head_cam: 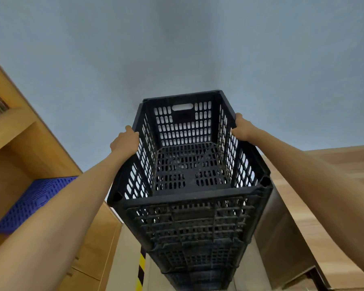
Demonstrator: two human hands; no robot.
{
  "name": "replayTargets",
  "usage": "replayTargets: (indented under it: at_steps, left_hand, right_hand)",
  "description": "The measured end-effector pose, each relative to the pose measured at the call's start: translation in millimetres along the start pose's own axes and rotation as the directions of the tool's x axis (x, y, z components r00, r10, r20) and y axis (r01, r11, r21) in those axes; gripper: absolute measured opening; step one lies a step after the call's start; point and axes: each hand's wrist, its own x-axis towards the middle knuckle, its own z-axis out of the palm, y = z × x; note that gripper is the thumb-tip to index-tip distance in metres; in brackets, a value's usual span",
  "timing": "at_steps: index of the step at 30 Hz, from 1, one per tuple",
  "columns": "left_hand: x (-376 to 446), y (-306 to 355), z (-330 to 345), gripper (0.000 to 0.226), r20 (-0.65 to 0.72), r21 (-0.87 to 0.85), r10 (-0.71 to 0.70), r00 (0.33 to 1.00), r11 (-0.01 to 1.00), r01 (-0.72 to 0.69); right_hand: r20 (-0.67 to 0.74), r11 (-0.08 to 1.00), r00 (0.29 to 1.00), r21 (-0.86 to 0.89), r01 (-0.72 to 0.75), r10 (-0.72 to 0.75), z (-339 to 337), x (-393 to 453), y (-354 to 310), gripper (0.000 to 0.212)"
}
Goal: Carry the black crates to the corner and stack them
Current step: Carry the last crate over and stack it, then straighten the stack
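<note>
A black perforated crate [185, 162] is at the top of a stack of black crates [198, 244] that drops away below it in the middle of the view. The top crate is empty, with a handle slot in its far wall. My left hand [125, 141] grips the crate's left rim. My right hand [243, 128] grips the right rim. Both arms reach forward and up. Whether the top crate rests fully on the one under it, I cannot tell.
A pale grey wall [177, 49] fills the space behind the stack. Cardboard boxes [25, 148] rise on the left with a blue plastic pallet [34, 202] leaning among them. More cardboard boxes [324, 206] stand on the right. A yellow-black striped strip [141, 269] runs below.
</note>
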Motion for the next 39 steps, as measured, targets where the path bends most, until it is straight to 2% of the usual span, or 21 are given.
replayTargets:
  at_steps: [10,15,18,21,25,27,30,33,35,36,37,39]
  left_hand:
    - [-5,1,-1,0.040,-0.071,0.085,0.015,0.997,0.996,-0.009]
    - [-10,5,-3,0.055,-0.082,0.044,0.113,0.990,0.993,-0.110]
    - [-11,7,0,0.062,-0.017,0.200,0.226,0.974,0.955,-0.218]
    - [-15,13,5,0.067,0.051,0.333,0.264,0.963,0.905,-0.266]
    - [-29,59,18,0.067,0.120,0.378,0.360,0.925,0.845,-0.378]
    - [-35,92,25,0.065,0.137,0.376,0.380,0.915,0.834,-0.403]
    - [-42,146,24,0.056,0.108,0.302,0.353,0.929,0.879,-0.369]
    - [-54,201,15,0.059,0.094,0.075,0.290,0.952,0.952,-0.297]
    - [-69,235,8,0.070,0.178,-0.130,0.231,0.957,0.969,-0.210]
    - [-81,251,5,0.074,0.257,-0.152,0.205,0.945,0.974,-0.170]
    - [-95,266,3,0.076,0.346,-0.104,0.170,0.923,0.984,-0.142]
    - [-124,290,1,0.069,0.461,0.097,0.097,0.882,0.983,-0.159]
  right_hand:
    - [-0.036,0.998,0.998,0.035,0.047,-0.046,3,-2,4,0.053]
    - [-0.039,0.997,0.997,-0.049,0.058,-0.060,5,1,5,0.054]
    - [-0.045,0.986,0.996,-0.154,0.070,-0.078,5,3,6,0.056]
    - [-0.014,0.975,0.996,-0.206,0.083,-0.087,6,5,8,0.067]
    - [0.027,0.959,0.985,-0.224,0.174,-0.172,3,9,12,0.082]
    - [0.048,0.948,0.971,-0.211,0.240,-0.235,2,11,14,0.081]
    - [0.044,0.960,0.959,-0.006,0.279,-0.279,3,18,24,0.068]
    - [0.004,0.915,0.917,0.078,0.396,-0.398,-4,43,43,0.049]
    - [-0.005,0.882,0.883,0.035,0.470,-0.470,-20,62,57,0.041]
    - [-0.005,0.863,0.863,0.004,0.505,-0.505,-29,71,62,0.040]
    - [-0.001,0.835,0.836,-0.039,0.548,-0.549,-39,79,64,0.041]
    - [0.078,0.719,0.739,-0.183,0.670,-0.669,-57,87,63,0.044]
